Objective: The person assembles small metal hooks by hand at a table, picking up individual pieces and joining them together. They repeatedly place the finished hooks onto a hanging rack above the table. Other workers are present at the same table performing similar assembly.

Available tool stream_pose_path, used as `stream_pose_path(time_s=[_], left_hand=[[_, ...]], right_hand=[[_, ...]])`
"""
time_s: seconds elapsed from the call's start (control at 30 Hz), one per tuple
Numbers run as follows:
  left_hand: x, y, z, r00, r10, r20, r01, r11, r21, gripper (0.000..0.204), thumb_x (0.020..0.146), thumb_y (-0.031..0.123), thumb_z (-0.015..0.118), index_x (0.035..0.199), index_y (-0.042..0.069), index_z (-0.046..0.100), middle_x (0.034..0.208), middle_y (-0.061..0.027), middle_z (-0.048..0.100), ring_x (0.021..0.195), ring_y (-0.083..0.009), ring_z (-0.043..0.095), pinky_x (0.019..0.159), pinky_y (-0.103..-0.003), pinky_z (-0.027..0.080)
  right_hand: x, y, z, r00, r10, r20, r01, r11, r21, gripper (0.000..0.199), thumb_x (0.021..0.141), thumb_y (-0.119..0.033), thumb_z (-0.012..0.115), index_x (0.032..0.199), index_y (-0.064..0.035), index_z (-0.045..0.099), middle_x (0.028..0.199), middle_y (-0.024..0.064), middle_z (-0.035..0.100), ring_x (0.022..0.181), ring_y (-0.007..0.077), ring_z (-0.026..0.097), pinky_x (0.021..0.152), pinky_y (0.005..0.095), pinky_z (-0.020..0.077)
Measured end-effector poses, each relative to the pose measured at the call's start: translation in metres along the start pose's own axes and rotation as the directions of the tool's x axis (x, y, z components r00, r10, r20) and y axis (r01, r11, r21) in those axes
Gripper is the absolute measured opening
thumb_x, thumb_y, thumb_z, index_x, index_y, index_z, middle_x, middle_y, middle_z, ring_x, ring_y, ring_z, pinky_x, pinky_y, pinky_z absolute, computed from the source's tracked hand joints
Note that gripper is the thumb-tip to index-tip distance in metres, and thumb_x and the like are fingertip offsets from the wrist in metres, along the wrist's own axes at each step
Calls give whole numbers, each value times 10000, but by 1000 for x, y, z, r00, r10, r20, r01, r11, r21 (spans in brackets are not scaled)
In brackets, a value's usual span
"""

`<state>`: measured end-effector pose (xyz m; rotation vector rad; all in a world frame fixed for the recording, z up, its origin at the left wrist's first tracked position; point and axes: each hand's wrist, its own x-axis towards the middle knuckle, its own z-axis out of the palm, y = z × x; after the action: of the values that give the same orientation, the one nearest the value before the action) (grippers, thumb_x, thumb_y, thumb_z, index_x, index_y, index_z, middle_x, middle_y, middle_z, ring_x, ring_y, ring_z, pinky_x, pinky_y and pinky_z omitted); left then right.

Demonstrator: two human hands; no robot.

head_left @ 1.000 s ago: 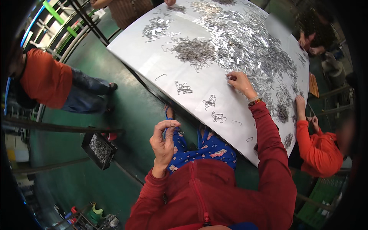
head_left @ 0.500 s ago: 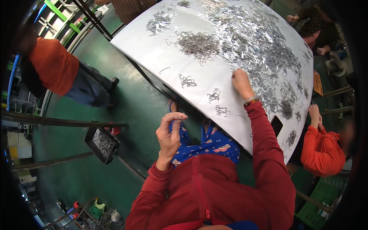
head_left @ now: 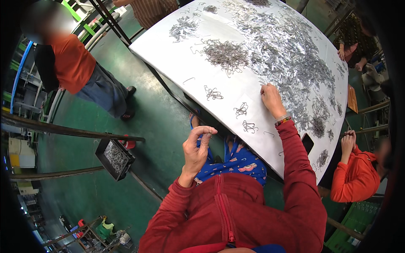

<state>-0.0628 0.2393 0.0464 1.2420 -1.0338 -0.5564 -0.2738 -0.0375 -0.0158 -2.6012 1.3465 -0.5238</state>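
Observation:
My right hand, with a beaded bracelet at the wrist, rests over the white table. Its fingers are closed at the near edge of a wide heap of small silver metal strips; what they hold, if anything, is hidden. Off the table's near edge, above my lap, my left hand is raised in a pinch, thumb against forefinger. Anything between those fingertips is too small to name. Small clusters of bent wire hooks lie left of my right hand, and a larger tangle of hooks sits farther off.
A black bin of small metal pieces stands at left, beside metal bars. One person in orange stands at left; another orange-clad person is at the right table edge. A dark rectangular opening breaks the near-right tabletop.
The view has shifted, carrying the table slightly right in the picture. My left hand has moved a little right, still pinched. At far right, a co-worker's hand now touches the table edge.

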Motion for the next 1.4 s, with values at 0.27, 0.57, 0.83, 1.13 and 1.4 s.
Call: stream_pose_path(time_s=[0.27, 0.57, 0.83, 1.13, 1.4], left_hand=[[11, -2, 7, 1000, -7, 15, 6, 998, 65, 46, 924, 18, 606, 968, 7, 616, 916, -91, 692, 847, -200, 660, 761, -304, 508], [13, -5, 12, 996, -33, 84, 16, 980, 198, 86, 888, 24, 638, 970, 29, 612, 896, -90, 680, 823, -262, 635, 742, -345, 482], [11, -15, 16, 994, -30, 107, 10, 983, 184, 93, 879, 18, 642, 964, 21, 605, 914, -106, 662, 820, -277, 624, 729, -348, 477], [3, -24, 8, 996, -31, 88, 6, 962, 271, 110, 881, 10, 634, 987, 14, 606, 956, -123, 666, 853, -273, 635, 737, -339, 496], [67, -46, 2, 995, -52, -80, 67, 979, 195, 126, 903, 56, 637, 1009, -4, 668, 939, -125, 678, 843, -211, 655, 662, -313, 509]], right_hand=[[-22, -92, -40, 966, 99, 238, -253, 540, 803, 154, 840, 3, 646, 982, 49, 683, 863, 116, 698, 736, 162, 679, 646, 277, 540], [-61, -187, -81, 966, 8, 260, -259, 108, 960, 148, 855, 62, 669, 1002, 63, 685, 869, 115, 689, 736, 135, 662, 665, 233, 543], [-67, -189, -68, 964, 101, 244, -258, 152, 954, 162, 845, 112, 642, 1000, 84, 678, 871, 108, 662, 737, 139, 664, 673, 220, 551], [-74, -190, -54, 978, 62, 197, -205, 195, 959, 149, 818, 119, 661, 960, 83, 687, 854, 113, 663, 708, 137, 666, 636, 223, 560], [-76, -192, -48, 959, 6, 282, -282, 57, 958, 147, 832, 92, 656, 966, 51, 700, 851, 75, 660, 741, 103, 658, 644, 212, 554]])
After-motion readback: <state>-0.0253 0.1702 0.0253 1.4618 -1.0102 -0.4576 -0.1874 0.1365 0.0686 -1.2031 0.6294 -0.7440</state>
